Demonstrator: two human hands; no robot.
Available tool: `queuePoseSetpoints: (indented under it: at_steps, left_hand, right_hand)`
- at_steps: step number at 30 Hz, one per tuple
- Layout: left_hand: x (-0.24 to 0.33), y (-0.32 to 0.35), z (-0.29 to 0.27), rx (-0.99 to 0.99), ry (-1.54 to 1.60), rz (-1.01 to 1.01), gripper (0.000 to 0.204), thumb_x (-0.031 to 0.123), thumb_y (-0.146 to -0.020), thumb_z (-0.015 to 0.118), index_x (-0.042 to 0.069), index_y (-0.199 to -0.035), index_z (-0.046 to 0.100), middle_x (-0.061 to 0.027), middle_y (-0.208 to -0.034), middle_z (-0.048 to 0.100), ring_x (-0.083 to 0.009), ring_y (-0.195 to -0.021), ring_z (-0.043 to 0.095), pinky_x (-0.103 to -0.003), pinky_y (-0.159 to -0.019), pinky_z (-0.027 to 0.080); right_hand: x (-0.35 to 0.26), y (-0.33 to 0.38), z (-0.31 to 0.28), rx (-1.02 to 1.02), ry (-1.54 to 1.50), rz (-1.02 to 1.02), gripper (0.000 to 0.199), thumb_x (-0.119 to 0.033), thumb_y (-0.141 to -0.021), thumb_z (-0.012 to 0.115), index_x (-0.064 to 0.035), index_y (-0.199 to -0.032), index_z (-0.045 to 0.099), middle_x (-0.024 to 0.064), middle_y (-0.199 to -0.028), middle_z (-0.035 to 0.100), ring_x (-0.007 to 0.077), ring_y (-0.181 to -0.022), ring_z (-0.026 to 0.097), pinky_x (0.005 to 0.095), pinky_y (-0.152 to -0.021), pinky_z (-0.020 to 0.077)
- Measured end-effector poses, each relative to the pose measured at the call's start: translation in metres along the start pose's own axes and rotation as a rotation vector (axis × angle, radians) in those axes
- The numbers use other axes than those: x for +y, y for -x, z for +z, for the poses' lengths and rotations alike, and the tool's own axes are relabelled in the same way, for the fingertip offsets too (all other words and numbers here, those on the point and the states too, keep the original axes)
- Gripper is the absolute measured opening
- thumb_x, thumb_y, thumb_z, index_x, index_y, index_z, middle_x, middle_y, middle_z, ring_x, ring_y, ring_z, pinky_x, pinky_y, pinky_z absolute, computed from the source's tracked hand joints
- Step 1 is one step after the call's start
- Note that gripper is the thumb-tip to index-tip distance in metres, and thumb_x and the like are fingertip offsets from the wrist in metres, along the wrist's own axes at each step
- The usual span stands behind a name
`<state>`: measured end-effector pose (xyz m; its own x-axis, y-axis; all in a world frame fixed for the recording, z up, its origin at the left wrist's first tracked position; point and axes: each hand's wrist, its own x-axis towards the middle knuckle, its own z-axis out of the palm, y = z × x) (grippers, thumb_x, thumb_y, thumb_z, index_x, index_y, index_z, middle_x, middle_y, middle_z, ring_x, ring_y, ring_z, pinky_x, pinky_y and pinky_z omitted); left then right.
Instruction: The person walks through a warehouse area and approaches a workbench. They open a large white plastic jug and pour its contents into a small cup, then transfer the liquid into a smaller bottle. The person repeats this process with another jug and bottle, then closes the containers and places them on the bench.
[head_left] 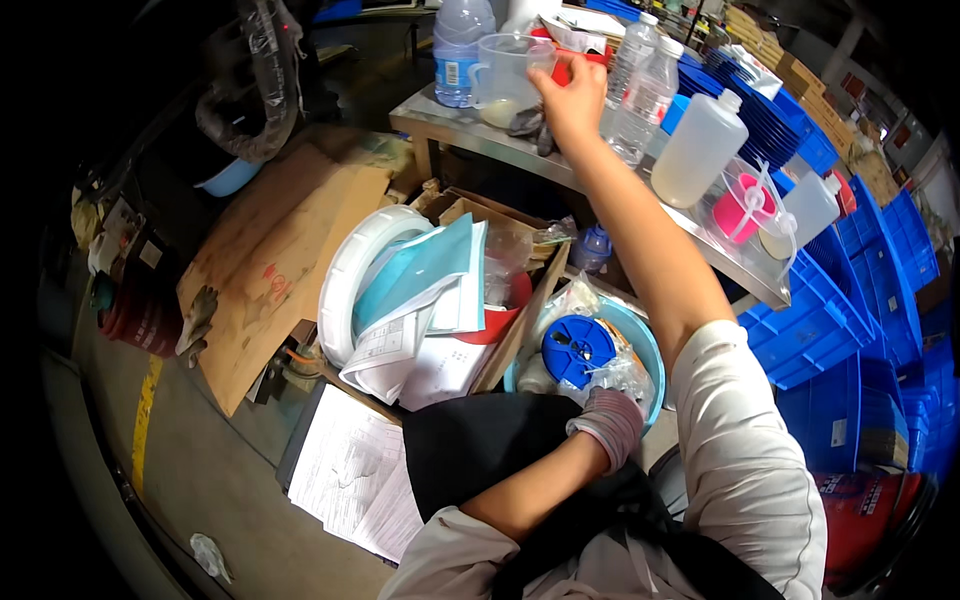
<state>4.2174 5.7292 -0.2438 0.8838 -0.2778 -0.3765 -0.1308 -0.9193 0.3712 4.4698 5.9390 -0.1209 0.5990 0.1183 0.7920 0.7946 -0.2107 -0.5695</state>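
Observation:
My bare right hand [573, 98] reaches up to the metal table, its thumb and fingers pinched at the right rim of a clear plastic measuring jug [500, 72]. A little pale material lies at the jug's bottom. Just below that hand, a dark glove [532, 128] rests by the table's front edge. My left hand [610, 425], in a pinkish-grey knit glove, is held low before my black apron. It is nearest to a light-blue basin [657, 375] with a blue spool [578, 351] and clear plastic bags inside. The left fingers are hidden.
Along the metal table [560, 165] stand a large water bottle [462, 50], clear bottles [645, 105], a cloudy squeeze bottle [698, 150] and a pink cup [742, 208]. Blue crates [815, 320] stack up on the right. Papers [350, 480], a white lid [345, 290] and cardboard [285, 250] are left.

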Motion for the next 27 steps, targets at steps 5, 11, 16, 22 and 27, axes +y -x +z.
queuePoseSetpoints:
  at_steps: [5, 11, 16, 22, 27]
  left_hand:
    - [-0.015, 0.021, 0.001, -0.028, -0.019, 0.003, 0.026, 0.020, -0.085, 0.057, 0.014, -0.107, 0.069, -0.0096, -0.108, 0.069, -0.0265, -0.100, 0.067, -0.043, -0.078, 0.052]
    - [-0.023, 0.019, 0.005, 0.046, 0.010, 0.035, 0.023, 0.024, -0.084, 0.056, 0.012, -0.098, 0.070, -0.0124, -0.103, 0.069, -0.0276, -0.095, 0.067, -0.042, -0.078, 0.051]
    - [-0.025, 0.021, 0.000, 0.025, 0.036, 0.046, 0.043, 0.031, -0.081, 0.062, 0.009, -0.118, 0.056, -0.0151, -0.109, 0.063, -0.0317, -0.101, 0.062, -0.049, -0.083, 0.049]
    - [-0.011, 0.013, 0.012, 0.056, -0.066, 0.076, 0.044, 0.035, -0.085, 0.061, 0.010, -0.120, 0.055, -0.0154, -0.111, 0.060, -0.0314, -0.105, 0.060, -0.046, -0.086, 0.049]
    - [-0.004, 0.005, 0.008, -0.092, -0.088, 0.045, 0.042, 0.036, -0.087, 0.058, 0.009, -0.119, 0.055, -0.0156, -0.108, 0.064, -0.0310, -0.104, 0.061, -0.045, -0.084, 0.050]
  right_hand:
    - [-0.018, -0.045, 0.033, -0.127, 0.134, 0.356, 0.065, -0.047, -0.068, 0.079, -0.0156, -0.121, 0.058, 0.0145, -0.126, 0.047, 0.0328, -0.121, 0.041, 0.0484, -0.100, 0.0359]
    - [0.007, -0.008, 0.010, -0.208, 0.114, 0.203, 0.086, -0.044, -0.063, 0.082, -0.0047, -0.131, 0.047, 0.0224, -0.123, 0.047, 0.0380, -0.118, 0.043, 0.0454, -0.099, 0.0398]
    - [-0.006, 0.078, -0.080, -0.479, -0.130, 0.012, 0.057, -0.031, -0.077, 0.077, -0.0057, -0.124, 0.056, 0.0115, -0.107, 0.052, 0.0238, -0.098, 0.054, 0.0330, -0.088, 0.0444]
    - [-0.025, 0.080, -0.256, -0.609, 0.098, -0.366, 0.020, -0.020, -0.080, 0.073, -0.0040, -0.082, 0.061, 0.0091, -0.100, 0.057, 0.0264, -0.095, 0.056, 0.0368, -0.082, 0.0453]
    - [-0.008, 0.026, -0.349, -0.205, 0.397, -0.341, 0.013, -0.006, -0.083, 0.064, -0.0018, -0.085, 0.052, 0.0108, -0.100, 0.056, 0.0251, -0.087, 0.056, 0.0311, -0.072, 0.0473]
